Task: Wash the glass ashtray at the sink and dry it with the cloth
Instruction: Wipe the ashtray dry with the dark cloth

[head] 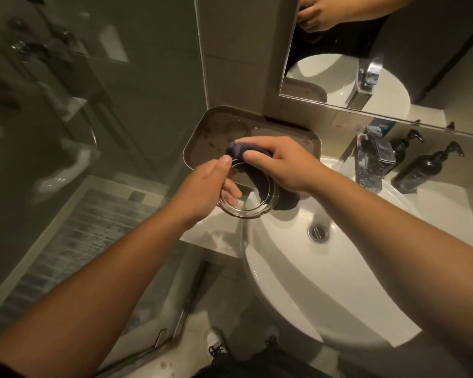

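A clear round glass ashtray (253, 204) is held tilted above the left rim of the white sink (298, 268). My left hand (206, 190) grips its left rim, thumb on top and fingers underneath. My right hand (280, 165) presses a dark grey cloth (286, 200) into and over the ashtray's far side. Part of the cloth hangs down past the ashtray's right edge, and another fold bunches above my right fingers.
A brown tray (202, 140) with wet stains sits on the counter behind my hands. The chrome faucet (372, 159) and two dark pump bottles (426, 169) stand at the right. A mirror (393, 50) is above, glass shower wall at left, drain (318, 231) below.
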